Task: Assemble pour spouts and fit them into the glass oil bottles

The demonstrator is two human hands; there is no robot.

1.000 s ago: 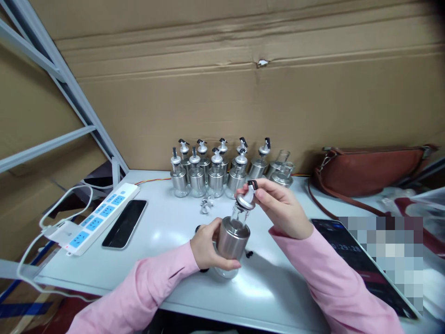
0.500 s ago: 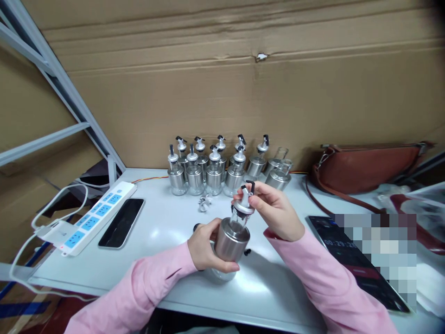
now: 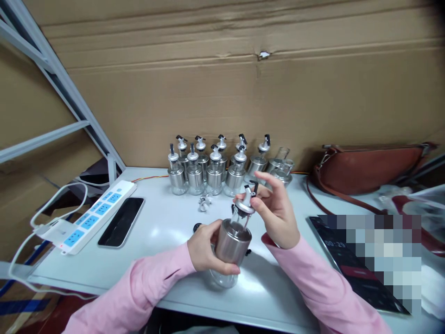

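Note:
A glass bottle with a brushed-metal sleeve [image 3: 233, 241] leans slightly to the right over the table, my left hand [image 3: 210, 250] wrapped round its middle. On its neck sits a silver pourer spout [image 3: 245, 204] with a black flip lever, which stands up. My right hand [image 3: 278, 213] pinches the spout near the lever with thumb and a finger, its index finger raised. Behind my hands stand several like bottles [image 3: 214, 176] with spouts fitted, and two bottles without spouts [image 3: 282, 174] at the right end. Small silver-grey parts [image 3: 205, 202] lie on the table before them.
At the left lie a white power strip [image 3: 93, 215] with a plugged-in charger and a black phone [image 3: 121, 222]. A brown handbag [image 3: 371, 169] and a tablet [image 3: 354, 260] are at the right. Small black parts [image 3: 248, 252] lie by the bottle; cardboard [image 3: 174, 97] stands behind the table.
My right hand has turned on the spout and its index finger has lifted away. The spout's lever now points up to the right. My left hand keeps its hold on the bottle.

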